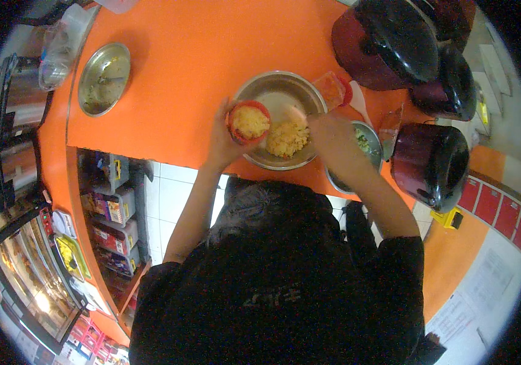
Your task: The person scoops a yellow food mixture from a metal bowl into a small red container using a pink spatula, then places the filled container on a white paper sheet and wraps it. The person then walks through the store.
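Observation:
My left hand [224,148] holds a small red cup [230,119] filled with yellowish crumbly food, over the left rim of a large steel bowl [260,84]. More of the yellow-orange food [287,139] lies in the bowl's near part. My right hand [326,132] is over the bowl's right rim, blurred; its fingers are mostly hidden, and whether it holds anything cannot be told. A second steel bowl [376,175] with chopped green food [361,139] stands under my right forearm. Behind it lie a red-lidded clear container [331,91] and a pale flat utensil [359,101].
Large dark red pots with black lids [429,159] stand at the right. Another steel bowl [104,80] with a utensil in it sits on the orange counter [178,59] at the left. Steel cookers [25,100] and a lit food display case [32,269] are further left.

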Motion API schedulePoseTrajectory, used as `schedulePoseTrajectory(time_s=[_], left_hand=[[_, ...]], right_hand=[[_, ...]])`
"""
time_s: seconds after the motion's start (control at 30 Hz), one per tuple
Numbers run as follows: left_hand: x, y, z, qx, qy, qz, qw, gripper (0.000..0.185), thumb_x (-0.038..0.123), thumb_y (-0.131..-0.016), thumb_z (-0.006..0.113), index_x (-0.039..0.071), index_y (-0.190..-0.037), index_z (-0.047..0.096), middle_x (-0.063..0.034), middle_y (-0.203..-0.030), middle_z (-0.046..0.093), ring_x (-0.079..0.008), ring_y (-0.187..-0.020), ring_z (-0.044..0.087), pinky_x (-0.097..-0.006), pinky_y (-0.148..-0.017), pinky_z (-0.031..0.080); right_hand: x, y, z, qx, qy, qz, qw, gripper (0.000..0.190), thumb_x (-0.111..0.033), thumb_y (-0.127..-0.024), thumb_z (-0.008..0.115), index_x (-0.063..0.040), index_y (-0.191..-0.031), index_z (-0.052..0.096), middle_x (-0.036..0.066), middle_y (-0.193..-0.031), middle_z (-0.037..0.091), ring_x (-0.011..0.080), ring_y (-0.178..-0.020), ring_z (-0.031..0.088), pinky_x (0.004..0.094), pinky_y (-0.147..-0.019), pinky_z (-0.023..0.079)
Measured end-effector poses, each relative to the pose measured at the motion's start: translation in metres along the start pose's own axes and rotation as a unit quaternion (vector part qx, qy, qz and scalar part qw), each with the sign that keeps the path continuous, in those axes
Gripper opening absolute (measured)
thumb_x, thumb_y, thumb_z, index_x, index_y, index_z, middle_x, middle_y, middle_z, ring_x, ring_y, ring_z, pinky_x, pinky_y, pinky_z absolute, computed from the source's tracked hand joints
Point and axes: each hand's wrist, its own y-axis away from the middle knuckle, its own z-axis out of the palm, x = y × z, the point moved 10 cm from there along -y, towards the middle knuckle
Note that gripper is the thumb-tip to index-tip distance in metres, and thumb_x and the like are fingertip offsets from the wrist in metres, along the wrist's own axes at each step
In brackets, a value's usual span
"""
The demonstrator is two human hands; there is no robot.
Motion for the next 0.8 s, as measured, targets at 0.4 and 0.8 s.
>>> schedulePoseTrajectory(time_s=[0.4, 0.8], left_hand=[[-0.001, -0.013, 0.003, 0.025, -0.08, -0.006, 0.996, 0.137, 0.027, -0.054, 0.104, 0.005, -0.157, 0.017, -0.0178, -0.148, 0.043, -0.0334, -0.135, 0.05, -0.0475, -0.111, 0.049], [0.017, -0.017, -0.005, 0.008, -0.117, 0.016, 0.993, 0.136, 0.023, -0.056, 0.102, 0.003, -0.157, 0.015, -0.0174, -0.145, 0.046, -0.0319, -0.134, 0.05, -0.0462, -0.114, 0.045]], right_hand=[[0.048, -0.035, 0.012, 0.046, -0.127, -0.089, 0.987, 0.018, -0.017, -0.091, 0.064, -0.007, -0.097, 0.077, 0.016, -0.087, 0.073, 0.0372, -0.091, 0.071, 0.0527, -0.086, 0.053], [0.035, -0.029, 0.038, 0.078, -0.321, -0.105, 0.938, 0.021, -0.022, -0.092, 0.07, -0.004, -0.104, 0.074, 0.016, -0.1, 0.072, 0.0383, -0.096, 0.068, 0.0473, -0.086, 0.053]])
